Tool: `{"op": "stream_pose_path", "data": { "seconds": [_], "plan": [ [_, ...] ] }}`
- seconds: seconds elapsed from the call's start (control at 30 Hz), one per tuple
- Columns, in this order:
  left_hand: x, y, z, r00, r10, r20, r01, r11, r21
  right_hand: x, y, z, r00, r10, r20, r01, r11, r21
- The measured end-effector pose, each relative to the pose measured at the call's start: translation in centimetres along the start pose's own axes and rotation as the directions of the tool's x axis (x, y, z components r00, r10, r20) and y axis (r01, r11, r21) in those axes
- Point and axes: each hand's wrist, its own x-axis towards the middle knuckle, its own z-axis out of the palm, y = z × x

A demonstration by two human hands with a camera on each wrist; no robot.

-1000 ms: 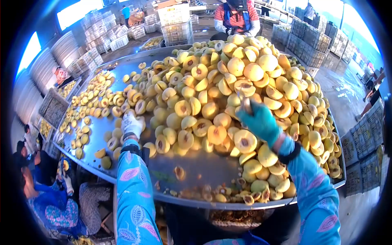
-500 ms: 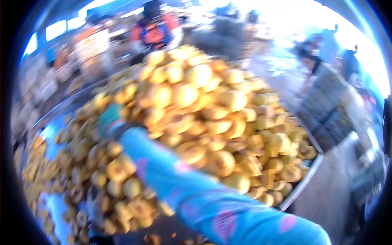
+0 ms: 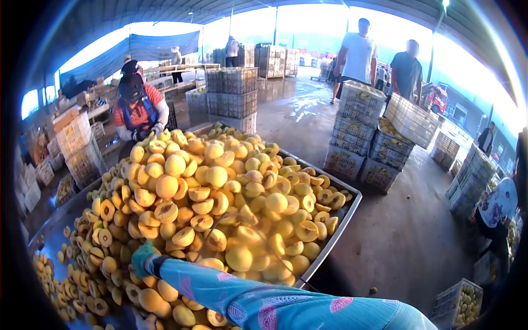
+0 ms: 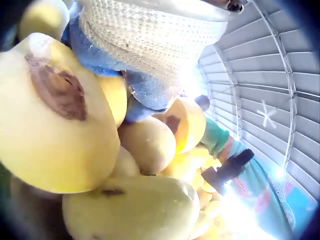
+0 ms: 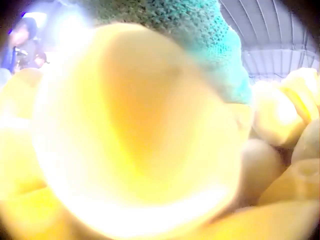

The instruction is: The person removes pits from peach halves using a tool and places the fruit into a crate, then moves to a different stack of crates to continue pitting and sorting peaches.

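Halved yellow peaches with brown stone hollows lie heaped on a metal table. My right hand, in a teal knit glove, reaches into the left side of the heap, its fingers partly hidden among the fruit. Close before the right wrist camera, a large overexposed peach half covers much of that hand. In the left wrist view my left hand wears a white knit glove with blue-coated fingers. Those fingers bend down at the peaches; I cannot tell whether they grip one.
Across the heap a person in a red checked shirt bends over the table's far side. Stacked crates stand beyond its right edge, with two people behind them. A crate of peaches sits on the floor at lower right.
The head view has swung to the right, so the heap and table now appear further left. My right hand has reached into the heap's left side; my left hand has mostly left the head view.
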Motion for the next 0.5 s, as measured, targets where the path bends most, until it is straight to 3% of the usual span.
{"op": "stream_pose_path", "data": {
  "seconds": [0.03,0.07,0.17,0.23,0.3,0.33,0.37,0.4,0.43,0.47,0.5],
  "plan": [
    [-0.6,0.0,-0.2,0.995,0.024,0.097,-0.025,1.000,0.010,-1.1,-0.2,-0.4,1.000,-0.023,0.003,0.023,0.999,-0.049],
    [-1.2,0.1,-0.6,0.994,0.038,0.106,-0.040,0.999,0.017,-1.6,-0.2,-1.1,0.997,0.017,0.078,-0.012,0.998,-0.069],
    [-4.6,4.1,-1.2,0.973,-0.018,-0.229,0.064,0.978,0.197,-7.1,0.7,-3.6,0.994,-0.027,0.107,0.032,0.999,-0.044],
    [-6.4,6.0,-0.4,0.937,0.140,-0.320,-0.054,0.963,0.265,-10.8,1.0,-4.8,0.975,-0.104,-0.195,0.128,0.985,0.114],
    [-8.4,7.9,1.0,0.875,0.320,-0.362,-0.184,0.914,0.362,-15.0,0.3,-6.7,0.774,-0.167,-0.610,0.300,0.946,0.122],
    [-9.5,8.6,2.1,0.836,0.408,-0.368,-0.242,0.874,0.421,-16.4,-0.7,-6.8,0.821,0.033,-0.570,0.261,0.867,0.425],
    [-10.7,9.2,3.4,0.789,0.500,-0.358,-0.299,0.820,0.487,-18.0,-1.6,-7.0,0.857,0.206,-0.472,0.209,0.698,0.685],
    [-11.9,9.7,4.9,0.738,0.582,-0.342,-0.341,0.758,0.556,-19.3,-1.5,-5.8,0.901,0.188,-0.392,0.251,0.511,0.822],
    [-13.1,10.1,6.6,0.681,0.659,-0.319,-0.375,0.688,0.621,-22.8,-2.2,-7.1,0.988,0.148,-0.044,0.012,0.209,0.978],
    [-14.1,10.3,7.9,0.629,0.722,-0.289,-0.396,0.617,0.680,-23.2,-1.3,-4.8,0.995,0.100,0.009,-0.041,0.322,0.946],
    [-15.4,10.3,9.7,0.555,0.794,-0.248,-0.401,0.516,0.757,-25.3,-2.4,-3.9,0.963,0.233,-0.137,0.065,0.290,0.955]
  ]
}}
